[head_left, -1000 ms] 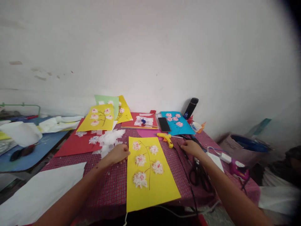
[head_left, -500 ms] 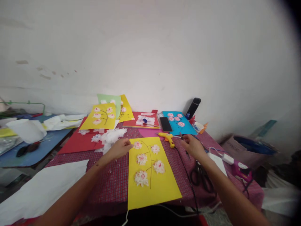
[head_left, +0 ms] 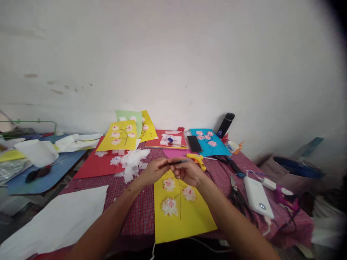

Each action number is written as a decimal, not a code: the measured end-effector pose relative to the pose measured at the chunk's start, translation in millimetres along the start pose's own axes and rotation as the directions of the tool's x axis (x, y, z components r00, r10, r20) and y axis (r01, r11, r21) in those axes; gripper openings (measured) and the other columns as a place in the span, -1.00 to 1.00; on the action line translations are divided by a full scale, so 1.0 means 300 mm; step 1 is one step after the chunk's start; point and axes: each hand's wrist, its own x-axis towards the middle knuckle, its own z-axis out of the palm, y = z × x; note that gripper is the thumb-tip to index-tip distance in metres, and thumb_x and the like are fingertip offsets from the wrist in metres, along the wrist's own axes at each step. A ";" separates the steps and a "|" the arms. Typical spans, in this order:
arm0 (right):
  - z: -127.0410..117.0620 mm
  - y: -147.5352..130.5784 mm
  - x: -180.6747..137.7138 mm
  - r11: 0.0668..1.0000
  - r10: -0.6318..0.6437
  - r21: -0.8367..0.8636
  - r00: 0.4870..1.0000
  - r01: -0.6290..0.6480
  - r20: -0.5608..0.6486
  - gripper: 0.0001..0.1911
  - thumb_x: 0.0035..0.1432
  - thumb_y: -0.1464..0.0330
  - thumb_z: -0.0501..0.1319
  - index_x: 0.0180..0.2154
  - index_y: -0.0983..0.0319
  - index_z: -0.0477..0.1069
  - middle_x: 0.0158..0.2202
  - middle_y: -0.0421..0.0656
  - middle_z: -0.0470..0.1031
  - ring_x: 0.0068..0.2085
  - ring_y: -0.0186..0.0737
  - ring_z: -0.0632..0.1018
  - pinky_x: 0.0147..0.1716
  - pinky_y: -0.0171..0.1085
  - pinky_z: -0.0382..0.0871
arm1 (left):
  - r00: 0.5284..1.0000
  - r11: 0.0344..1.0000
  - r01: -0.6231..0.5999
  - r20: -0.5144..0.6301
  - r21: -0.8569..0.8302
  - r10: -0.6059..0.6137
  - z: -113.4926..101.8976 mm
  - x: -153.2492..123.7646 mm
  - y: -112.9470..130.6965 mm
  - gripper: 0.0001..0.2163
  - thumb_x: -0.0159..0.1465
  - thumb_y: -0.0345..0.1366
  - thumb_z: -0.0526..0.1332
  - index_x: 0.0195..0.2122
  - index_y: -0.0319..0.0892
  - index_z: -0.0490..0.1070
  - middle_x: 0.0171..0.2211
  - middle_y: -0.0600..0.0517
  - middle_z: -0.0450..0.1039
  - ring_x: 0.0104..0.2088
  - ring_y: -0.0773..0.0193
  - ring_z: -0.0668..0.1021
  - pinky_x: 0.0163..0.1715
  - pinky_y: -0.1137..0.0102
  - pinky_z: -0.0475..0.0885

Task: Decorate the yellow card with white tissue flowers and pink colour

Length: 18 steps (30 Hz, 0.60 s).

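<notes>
Over the top of a yellow sheet [head_left: 187, 224], my two hands meet around a slim dark pen [head_left: 177, 163]. My left hand [head_left: 154, 172] pinches its left end. My right hand [head_left: 188, 173] closes on the rest of it, fingers curled. Pink-and-white paper flowers [head_left: 169, 206] and a thin drawn stem [head_left: 180, 204] are on the sheet; my hands hide its upper part. Just behind my right hand lies a yellow glue gun [head_left: 197, 159].
Black-handled scissors [head_left: 240, 200] and a white power bank [head_left: 258, 198] lie on the right. Torn white paper [head_left: 132, 162] is at left, by flower-decorated cards [head_left: 119, 135]. A phone [head_left: 194, 143] and a blue card [head_left: 207, 139] lie at the back. A black bottle [head_left: 225, 125] leans on the wall.
My right hand has moved left from beside the glue gun, bringing the pen. My left hand has left the sheet's edge and come to meet it. The view has shifted slightly.
</notes>
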 end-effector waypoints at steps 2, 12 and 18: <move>0.007 0.017 0.009 0.999 -0.042 -0.035 0.999 0.041 -0.024 -0.73 -0.13 0.30 0.43 -0.32 0.28 0.58 -0.49 -0.20 0.51 -0.57 -0.41 0.41 -0.58 -0.38 0.31 | 1.000 0.999 0.001 -0.026 0.040 0.000 -0.004 -0.006 -0.005 -0.74 0.40 -0.18 0.14 -0.04 -0.13 0.56 -0.23 -0.04 0.54 -0.18 0.16 0.54 -0.12 0.36 0.41; -0.020 0.120 0.068 0.917 -0.333 -0.316 0.902 0.243 -0.275 -0.52 0.20 0.01 0.28 -0.52 0.27 0.50 -0.68 -0.20 0.42 -0.66 -0.39 0.36 -0.64 -0.38 0.22 | 0.994 0.941 -0.068 -0.055 0.333 0.091 -0.001 0.004 -0.027 -0.74 0.43 -0.21 0.07 -0.24 -0.14 0.54 -0.35 -0.06 0.52 -0.28 0.14 0.51 -0.19 0.34 0.35; -0.011 0.119 0.092 0.909 -0.359 -0.327 0.883 0.257 -0.304 -0.55 0.20 0.03 0.25 -0.49 0.26 0.47 -0.65 -0.18 0.46 -0.66 -0.36 0.40 -0.65 -0.37 0.26 | 0.992 0.929 -0.066 -0.078 0.364 0.101 -0.006 0.009 -0.015 -0.72 0.45 -0.23 0.06 -0.29 -0.14 0.53 -0.39 -0.05 0.50 -0.31 0.14 0.51 -0.17 0.33 0.34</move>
